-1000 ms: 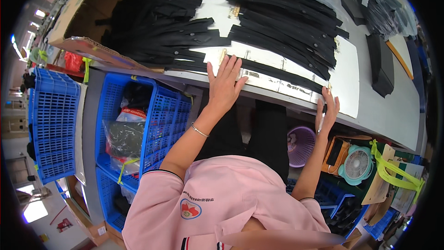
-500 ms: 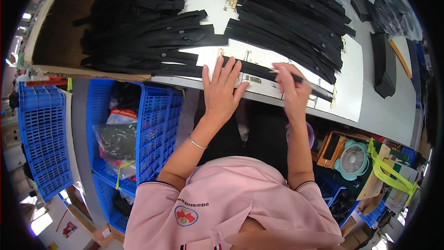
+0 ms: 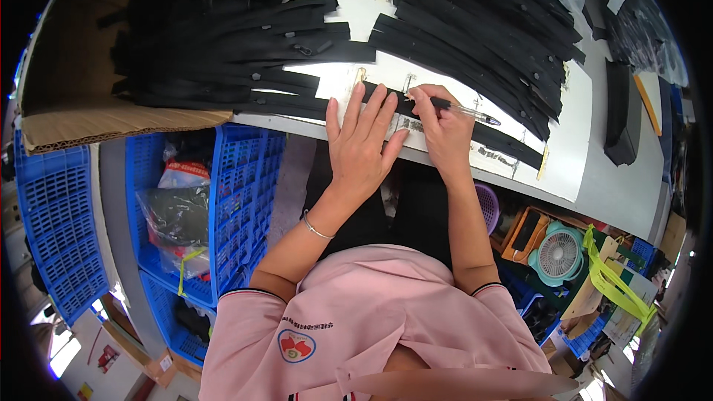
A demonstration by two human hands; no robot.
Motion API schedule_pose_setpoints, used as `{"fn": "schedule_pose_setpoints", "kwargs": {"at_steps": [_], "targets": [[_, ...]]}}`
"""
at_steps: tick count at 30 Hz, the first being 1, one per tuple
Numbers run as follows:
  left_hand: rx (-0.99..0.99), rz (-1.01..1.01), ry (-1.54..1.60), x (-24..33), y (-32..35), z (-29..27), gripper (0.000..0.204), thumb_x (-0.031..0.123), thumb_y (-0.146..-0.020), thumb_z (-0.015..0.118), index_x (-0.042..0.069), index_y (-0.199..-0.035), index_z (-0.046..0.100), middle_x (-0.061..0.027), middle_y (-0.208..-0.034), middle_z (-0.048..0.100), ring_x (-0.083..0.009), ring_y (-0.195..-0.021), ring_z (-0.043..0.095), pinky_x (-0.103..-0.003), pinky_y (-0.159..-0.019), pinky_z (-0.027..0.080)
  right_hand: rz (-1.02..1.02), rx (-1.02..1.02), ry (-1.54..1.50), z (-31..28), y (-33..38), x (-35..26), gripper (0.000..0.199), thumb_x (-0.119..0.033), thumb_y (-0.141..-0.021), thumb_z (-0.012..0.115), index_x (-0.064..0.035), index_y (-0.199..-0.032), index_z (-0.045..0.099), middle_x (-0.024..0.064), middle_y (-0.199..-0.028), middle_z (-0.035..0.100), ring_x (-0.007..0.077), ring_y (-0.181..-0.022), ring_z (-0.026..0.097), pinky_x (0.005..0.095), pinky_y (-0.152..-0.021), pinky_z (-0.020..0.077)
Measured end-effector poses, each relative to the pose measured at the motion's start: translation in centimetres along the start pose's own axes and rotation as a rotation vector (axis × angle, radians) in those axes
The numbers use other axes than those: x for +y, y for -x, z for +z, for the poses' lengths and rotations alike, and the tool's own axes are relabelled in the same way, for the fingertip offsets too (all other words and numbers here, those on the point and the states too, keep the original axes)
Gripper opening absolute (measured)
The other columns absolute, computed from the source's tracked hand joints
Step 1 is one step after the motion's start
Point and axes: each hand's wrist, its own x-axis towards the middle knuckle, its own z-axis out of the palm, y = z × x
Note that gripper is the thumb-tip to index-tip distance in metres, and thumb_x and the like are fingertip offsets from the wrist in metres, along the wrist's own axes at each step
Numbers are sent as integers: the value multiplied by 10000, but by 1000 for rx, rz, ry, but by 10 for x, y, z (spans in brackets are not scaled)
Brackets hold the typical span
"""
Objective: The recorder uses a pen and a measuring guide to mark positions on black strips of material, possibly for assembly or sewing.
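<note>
While my left hand (image 3: 362,145) lies flat at frame centre, fingers spread, gripping nothing, palm presses black strip (image 3: 475,132) onto white sheet (image 3: 568,156) at table edge. My right hand (image 3: 444,128) just beside it, fingers pinched shut round pen (image 3: 469,111), tip pointing left onto strip. More black strips (image 3: 223,44) heaped upper left. Blue crate (image 3: 230,200) below table, left.

A slim pen (image 3: 464,111) lies nearly flat over a black strip (image 3: 475,134), seemingly touching.
</note>
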Motion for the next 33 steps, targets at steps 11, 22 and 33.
{"fn": "schedule_pose_setpoints", "kwargs": {"at_steps": [11,22,33], "targets": [[-12,-8,5,0,0,0,515,289,-900,750,76,-1359,653,-85,-1435,605,-310,-1422,466,-553,-1196,208,7,-107,-39,-9,-1,-6,206,-105,-964,687,74,-872,730,81,-832,760,131,-647,693,248,-578,498],[-17,2,-37,1,-1,2,508,295,-892,754,84,-1346,664,-74,-1427,612,-304,-1425,463,-568,-1194,214,-89,-143,-36,-11,0,-4,215,-103,-956,679,80,-849,714,85,-846,755,139,-651,681,264,-590,500],[-28,19,-45,2,-1,2,509,285,-903,750,70,-1355,655,-82,-1426,612,-324,-1444,440,-564,-1211,177,-5,215,38,-89,13,12,212,-65,-987,631,70,-827,669,28,-806,685,53,-649,552,218,-577,418]]}}
